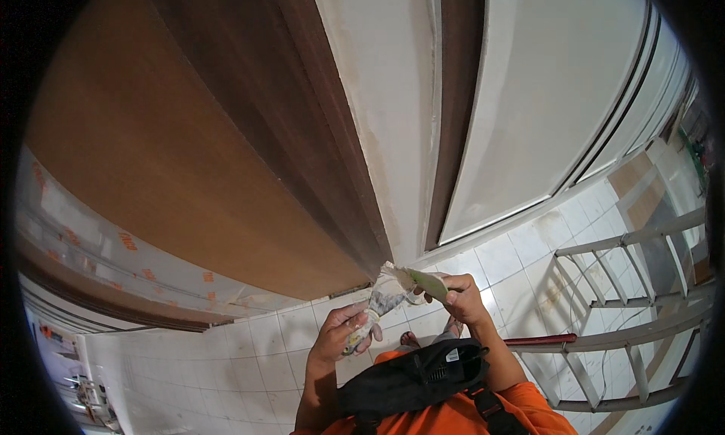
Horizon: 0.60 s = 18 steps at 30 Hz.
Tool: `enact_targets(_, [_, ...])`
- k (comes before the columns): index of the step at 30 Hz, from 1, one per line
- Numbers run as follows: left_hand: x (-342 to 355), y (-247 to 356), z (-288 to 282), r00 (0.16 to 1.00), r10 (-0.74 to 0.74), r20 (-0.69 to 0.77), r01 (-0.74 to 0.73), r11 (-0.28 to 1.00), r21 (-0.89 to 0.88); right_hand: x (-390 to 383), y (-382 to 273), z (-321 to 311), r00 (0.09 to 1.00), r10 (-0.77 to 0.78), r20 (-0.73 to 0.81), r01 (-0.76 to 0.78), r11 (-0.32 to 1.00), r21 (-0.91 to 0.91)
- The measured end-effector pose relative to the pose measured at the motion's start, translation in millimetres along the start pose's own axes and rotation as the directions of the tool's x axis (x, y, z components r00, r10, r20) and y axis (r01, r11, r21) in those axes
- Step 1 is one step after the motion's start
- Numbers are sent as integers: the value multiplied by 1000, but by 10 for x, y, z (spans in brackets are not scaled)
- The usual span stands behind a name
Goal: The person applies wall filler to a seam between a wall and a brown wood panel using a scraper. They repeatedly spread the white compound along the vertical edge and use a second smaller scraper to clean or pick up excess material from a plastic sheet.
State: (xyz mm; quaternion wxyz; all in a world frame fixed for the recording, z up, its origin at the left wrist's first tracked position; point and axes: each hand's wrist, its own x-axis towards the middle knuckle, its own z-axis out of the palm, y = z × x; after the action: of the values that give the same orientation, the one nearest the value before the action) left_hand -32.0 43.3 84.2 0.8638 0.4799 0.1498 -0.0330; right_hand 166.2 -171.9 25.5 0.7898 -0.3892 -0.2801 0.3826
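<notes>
In my left hand (pixel 343 333) is a putty knife (pixel 389 295) smeared with pale filler, its stained handle in my closed fingers and its blade pointing up. My right hand (pixel 462 303) grips a flat green scraper (pixel 423 282), which is held against the upper part of the knife, where pale paste (pixel 394 270) shows; whether it touches the blade itself is hard to tell. Both hands are in front of a black bag (pixel 408 386) on my orange-clad body, above the tiled floor.
Ahead stand brown boards (pixel 189 193), a pale upright strip (pixel 385 118) and white panels (pixel 544 103). An aluminium ladder (pixel 642 329) is at right, with a red bar (pixel 540 340) on it. My feet show on the white tiles (pixel 249 367). Assorted items (pixel 94 401) are at far left.
</notes>
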Motion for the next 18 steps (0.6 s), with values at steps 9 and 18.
enact_targets(9, [-93,81,-97,988,27,149,-21,999,-43,26,-111,112,999,27,32,-16,951,-308])
enact_targets(18, [-23,-159,-146,999,39,-10,-39,999,8,-31,-68,88,992,112,-57,-101,980,171])
